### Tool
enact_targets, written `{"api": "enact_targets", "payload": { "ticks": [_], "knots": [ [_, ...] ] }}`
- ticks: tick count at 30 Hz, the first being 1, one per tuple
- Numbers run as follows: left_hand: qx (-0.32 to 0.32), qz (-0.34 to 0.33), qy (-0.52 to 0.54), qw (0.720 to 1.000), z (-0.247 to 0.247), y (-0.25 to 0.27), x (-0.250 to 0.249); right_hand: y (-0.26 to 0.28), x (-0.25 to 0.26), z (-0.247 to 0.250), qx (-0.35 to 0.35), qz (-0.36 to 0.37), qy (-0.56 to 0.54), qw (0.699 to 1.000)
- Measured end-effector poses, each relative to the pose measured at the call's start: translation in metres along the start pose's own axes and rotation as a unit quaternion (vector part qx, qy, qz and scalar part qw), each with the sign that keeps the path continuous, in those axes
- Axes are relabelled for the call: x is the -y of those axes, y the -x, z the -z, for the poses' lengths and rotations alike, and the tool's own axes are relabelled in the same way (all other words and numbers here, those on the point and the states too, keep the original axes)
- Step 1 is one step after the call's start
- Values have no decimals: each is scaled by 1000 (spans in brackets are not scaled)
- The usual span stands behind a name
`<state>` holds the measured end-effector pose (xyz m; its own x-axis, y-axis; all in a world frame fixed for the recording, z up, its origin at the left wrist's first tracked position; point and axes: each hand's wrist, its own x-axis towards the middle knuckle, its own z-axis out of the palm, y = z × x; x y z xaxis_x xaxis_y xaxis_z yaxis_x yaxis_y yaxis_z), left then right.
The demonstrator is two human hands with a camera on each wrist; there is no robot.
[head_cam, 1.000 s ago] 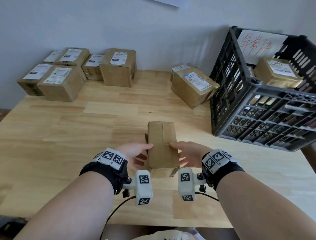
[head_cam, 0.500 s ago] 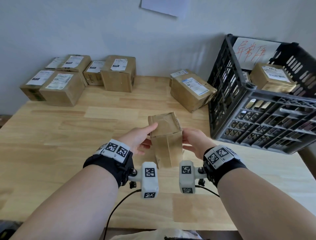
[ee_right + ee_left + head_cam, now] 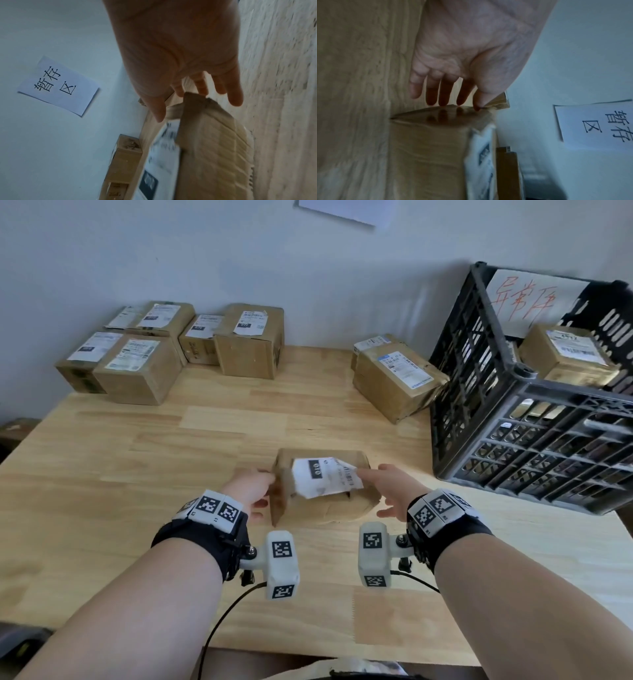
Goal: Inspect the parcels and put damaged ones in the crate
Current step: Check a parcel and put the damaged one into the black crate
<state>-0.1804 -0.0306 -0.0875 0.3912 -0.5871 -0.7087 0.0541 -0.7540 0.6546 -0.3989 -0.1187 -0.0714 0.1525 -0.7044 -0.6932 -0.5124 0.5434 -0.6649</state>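
From the head view, one small parcel (image 3: 322,487) sits on the wooden table (image 3: 137,467) near its front edge, white label up, between the two hands. The left hand (image 3: 250,491) touches its left end with extended fingers; the right hand (image 3: 390,487) lies at its right end, fingers straight, the forefinger on the label. At the back left stand six parcels (image 3: 137,368) in a cluster against the wall, and two more (image 3: 394,378) sit just beside the black crate (image 3: 534,426) at the right, which holds one parcel (image 3: 568,354) and bears one white sheet with red writing (image 3: 527,299). In the left wrist view, the left hand (image 3: 467,56) has its fingertips (image 3: 443,101) straight against the parcel's (image 3: 428,148) taped end, gripping nothing. In the right wrist view, the right hand (image 3: 180,54) is spread open, thumb and fingers touching the parcel's (image 3: 214,142) crumpled end; one white sign (image 3: 58,86) hangs on the wall.
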Motion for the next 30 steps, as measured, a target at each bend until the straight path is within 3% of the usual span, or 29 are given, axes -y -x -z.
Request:
{"api": "enact_targets", "payload": {
  "ticks": [7,14,22,30],
  "knots": [
    [30,33,53,998,-1,1,4,-8,-6,-7,45,-2,13,999],
    [21,-31,89,995,-2,6,-13,2,7,-2,43,23,-46,998],
    [26,-96,167,981,-6,19,-33,3,13,11,3,70,-206,976],
    [6,-70,114,991,-8,7,-20,-2,1,16,-7,36,-123,992]
  ]
}}
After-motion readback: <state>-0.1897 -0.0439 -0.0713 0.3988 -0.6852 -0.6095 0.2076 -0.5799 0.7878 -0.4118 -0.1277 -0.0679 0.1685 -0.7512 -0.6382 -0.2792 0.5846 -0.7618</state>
